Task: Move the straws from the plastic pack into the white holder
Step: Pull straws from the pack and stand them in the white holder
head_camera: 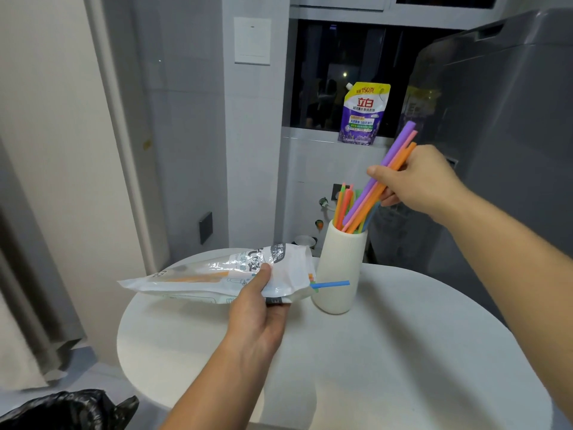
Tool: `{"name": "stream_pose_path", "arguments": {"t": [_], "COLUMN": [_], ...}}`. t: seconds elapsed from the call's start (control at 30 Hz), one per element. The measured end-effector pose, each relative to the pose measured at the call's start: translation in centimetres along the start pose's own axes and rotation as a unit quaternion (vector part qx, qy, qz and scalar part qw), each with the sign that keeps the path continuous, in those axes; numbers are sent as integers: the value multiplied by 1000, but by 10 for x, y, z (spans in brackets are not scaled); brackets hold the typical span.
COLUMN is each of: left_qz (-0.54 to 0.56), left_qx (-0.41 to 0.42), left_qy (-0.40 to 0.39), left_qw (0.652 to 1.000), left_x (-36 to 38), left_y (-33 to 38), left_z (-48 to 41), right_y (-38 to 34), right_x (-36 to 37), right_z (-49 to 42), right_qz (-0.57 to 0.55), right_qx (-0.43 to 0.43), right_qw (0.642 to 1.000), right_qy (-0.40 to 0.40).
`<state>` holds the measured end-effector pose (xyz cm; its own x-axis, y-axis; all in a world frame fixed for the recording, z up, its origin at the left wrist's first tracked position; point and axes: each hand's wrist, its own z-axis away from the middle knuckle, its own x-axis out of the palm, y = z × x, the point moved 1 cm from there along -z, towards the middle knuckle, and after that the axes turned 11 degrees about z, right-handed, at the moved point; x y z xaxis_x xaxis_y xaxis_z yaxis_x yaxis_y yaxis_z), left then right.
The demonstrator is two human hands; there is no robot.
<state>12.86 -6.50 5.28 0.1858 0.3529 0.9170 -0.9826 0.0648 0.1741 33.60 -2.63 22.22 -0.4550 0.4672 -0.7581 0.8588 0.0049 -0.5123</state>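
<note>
The straws [391, 155] pinched in the right hand [418, 181] are purple, pink and orange; below that grip, the ribbed holder [338, 268] is cream-white. In the left hand's [257, 315] grip, the pack [192, 276] is clear and white with dark print, a blue straw [331, 284] poking out beyond the thumb.

Read on purple detergent pouch [364, 114]: "立白" in large red characters at centre; "150克" on yellow band along top edge. Smaller lines beneath too fine to make out. On plastic pack [201, 274]: dark printed characters, creased, not legible.
</note>
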Motion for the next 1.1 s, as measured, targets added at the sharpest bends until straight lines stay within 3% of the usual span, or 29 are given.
{"name": "stream_pose_path", "arguments": {"t": [0.3, 0.43, 0.63, 0.73, 0.97, 1.1], "left_qz": [-2, -2, -6, -8, -2, -4], "left_qx": [-3, 0, 2, 3, 4, 0], "left_qy": [1, 2, -1, -4, -11, -9], "left_qw": [1000, 1000, 1000, 1000, 1000, 1000], "left_x": [1, 2, 1, 0, 1, 2], "left_y": [-1, -1, -2, -1, -1, -1], "left_z": [0, 2, 2, 1, 4, 4], "right_y": [2, 4, 2, -1, 10, 14], "right_x": [37, 44, 47, 47, 55, 58], "right_z": [-9, -5, 1, 2, 8, 11], "right_qz": [62, 43, -27, -5, 196, 170], "right_qx": [11, 15, -39, -75, -130, -118], "right_qw": [997, 999, 995, 992, 972, 978], "right_qy": [-36, 15, 84, 104, -9, -26]}}
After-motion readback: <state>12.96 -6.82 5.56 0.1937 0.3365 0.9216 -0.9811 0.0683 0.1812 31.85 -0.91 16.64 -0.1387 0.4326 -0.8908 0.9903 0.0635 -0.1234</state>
